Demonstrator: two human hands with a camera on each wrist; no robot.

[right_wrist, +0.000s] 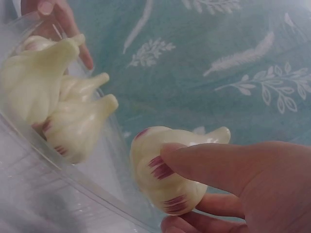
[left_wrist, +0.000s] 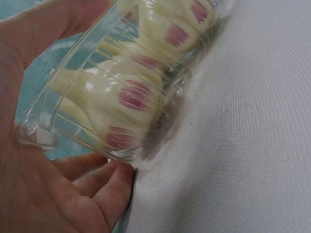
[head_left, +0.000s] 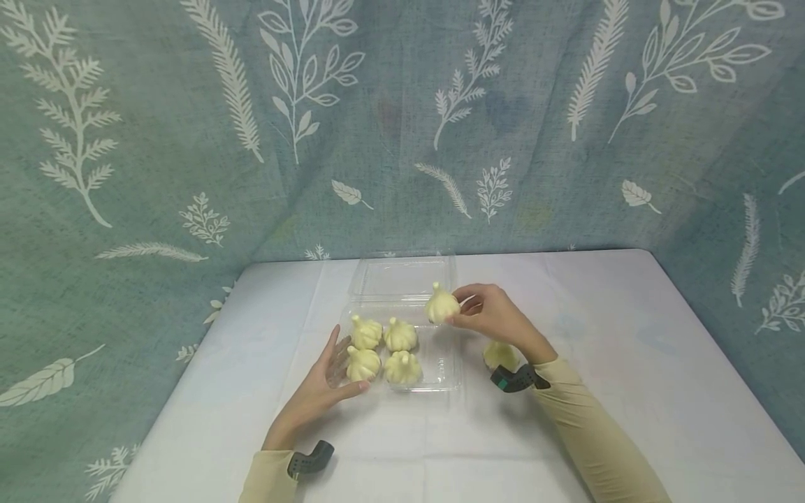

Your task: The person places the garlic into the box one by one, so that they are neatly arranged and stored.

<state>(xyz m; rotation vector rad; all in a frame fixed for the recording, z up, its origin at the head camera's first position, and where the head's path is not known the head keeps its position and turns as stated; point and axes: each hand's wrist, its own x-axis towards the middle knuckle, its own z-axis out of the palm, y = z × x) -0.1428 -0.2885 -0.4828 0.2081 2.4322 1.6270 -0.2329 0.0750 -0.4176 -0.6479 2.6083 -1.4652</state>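
A clear plastic clamshell container [head_left: 448,363] lies with its lid [head_left: 402,276] folded back. Several garlic bulbs, pale with purple streaks, sit in its left part, among them one bulb [head_left: 402,367] at the front. My left hand [head_left: 314,388] spans the container's left end, thumb at the front side; in the left wrist view the fingers [left_wrist: 114,194] curl at its edge. Above the container's back right part, my right hand [head_left: 487,311] pinches another garlic bulb [right_wrist: 170,170] between thumb and fingers, its stem pointing up in the head view.
One more garlic bulb [head_left: 501,355] lies on the white-covered table [head_left: 390,454], right of the container and partly behind the right wrist's black camera band [head_left: 518,378]. A blue-green leaf-patterned cloth [head_left: 402,126] hangs behind the table.
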